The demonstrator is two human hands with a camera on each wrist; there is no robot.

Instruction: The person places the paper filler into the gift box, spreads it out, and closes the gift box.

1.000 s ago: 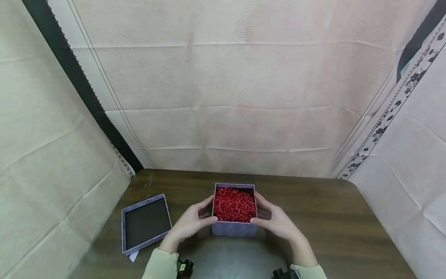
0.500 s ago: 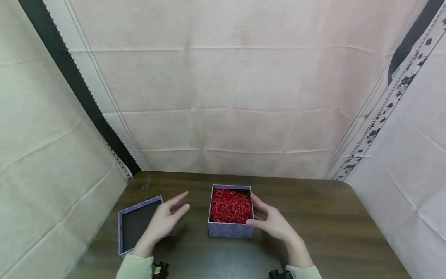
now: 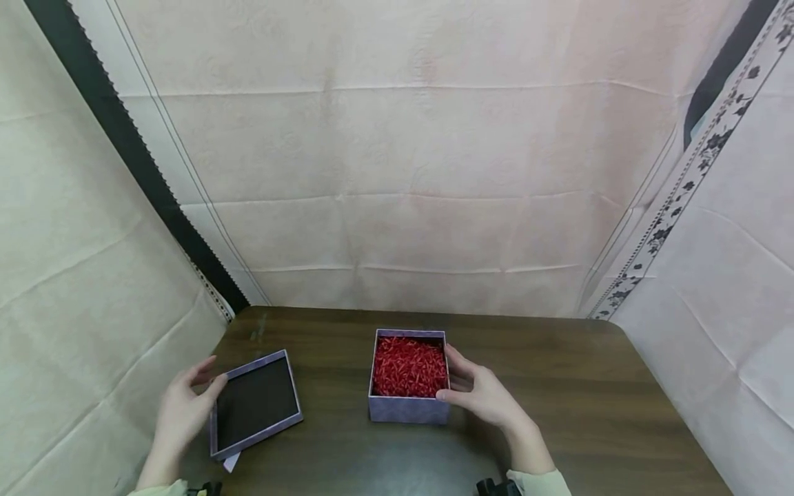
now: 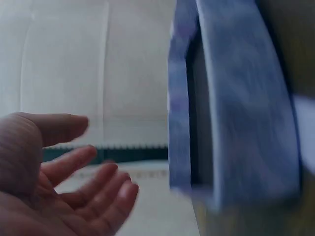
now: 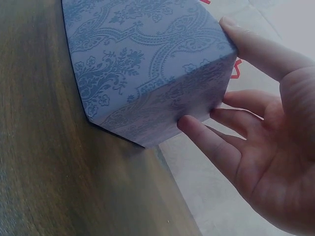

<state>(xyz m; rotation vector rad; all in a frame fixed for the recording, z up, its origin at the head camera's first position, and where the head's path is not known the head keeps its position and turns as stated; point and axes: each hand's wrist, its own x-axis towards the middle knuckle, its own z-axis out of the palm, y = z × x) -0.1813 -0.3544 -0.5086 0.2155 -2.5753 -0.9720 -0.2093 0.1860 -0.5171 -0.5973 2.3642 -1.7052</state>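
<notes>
A lavender gift box [image 3: 409,410] with a damask pattern stands upright on the table, filled with red shredded paper [image 3: 409,365]. My right hand [image 3: 486,396] holds its right near corner, thumb at the front rim and fingertips on the right side, as the right wrist view [image 5: 261,137] confirms. To the left lies the box lid [image 3: 267,436], inside up, its dark interior showing. Beside the lid's left edge hovers my left hand [image 3: 186,406], fingers loosely spread. In the left wrist view a gap separates that hand [image 4: 74,187] from the lid [image 4: 251,108].
A white paper tag [image 3: 231,461] sticks out from under the lid's near edge. Dark wood makes up the tabletop [image 3: 527,358]. Pale cloth [image 3: 403,151] hangs behind the table and along both sides.
My left hand has let go of the box's left side and moved left, across the lid to its far left edge. My right hand stays at the box.
</notes>
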